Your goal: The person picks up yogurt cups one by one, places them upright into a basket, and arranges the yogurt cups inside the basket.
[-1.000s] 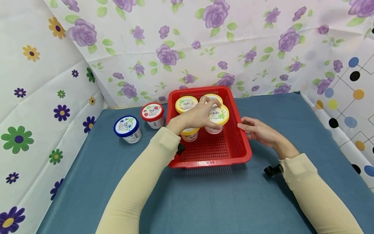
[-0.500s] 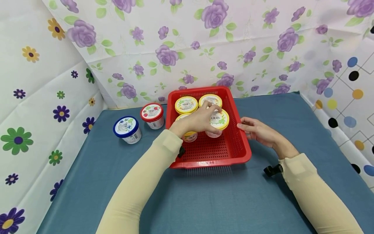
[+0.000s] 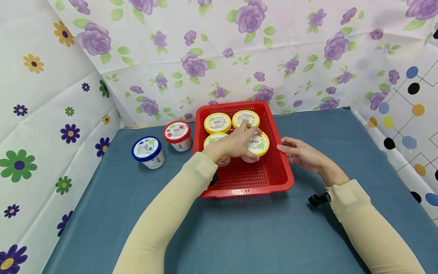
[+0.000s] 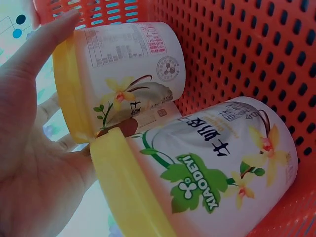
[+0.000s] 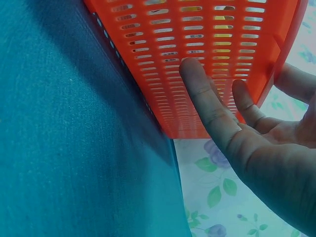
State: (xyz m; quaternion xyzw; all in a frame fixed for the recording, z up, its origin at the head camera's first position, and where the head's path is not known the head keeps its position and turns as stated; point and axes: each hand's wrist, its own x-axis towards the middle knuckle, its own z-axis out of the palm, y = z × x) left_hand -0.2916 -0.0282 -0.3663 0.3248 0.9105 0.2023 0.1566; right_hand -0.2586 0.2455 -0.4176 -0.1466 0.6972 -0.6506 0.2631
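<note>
My left hand (image 3: pixel 234 144) holds a yellow-lidded tub (image 3: pixel 260 143) by its lid, inside the red plastic basket (image 3: pixel 239 192). In the left wrist view, thumb and fingers lie about the lid edge of that tub (image 4: pixel 133 69); a second yellow-lidded tub (image 4: pixel 212 168) lies close beside it. Two yellow-lidded tubs, one at back left (image 3: pixel 218 122) and one at back right (image 3: pixel 245 118), stand in the basket; another (image 3: pixel 213 138) is partly hidden by my left hand. At the basket's right side, my right hand (image 3: pixel 304 154) pinches the rim, its thumb over the edge and fingers against the perforated outer wall (image 5: pixel 168 64).
Left of the basket, a red-lidded tub (image 3: pixel 177 135) and a blue-lidded tub (image 3: pixel 148 152) stand on the blue cloth (image 3: pixel 260 236). A flowered sheet (image 3: pixel 212 61) hangs behind. Near the right cuff is a black strap piece (image 3: pixel 319 199).
The held tub has come down and slightly towards me, with my left hand moving along. More of the back right tub's lid shows. My right hand stays at the basket rim.
</note>
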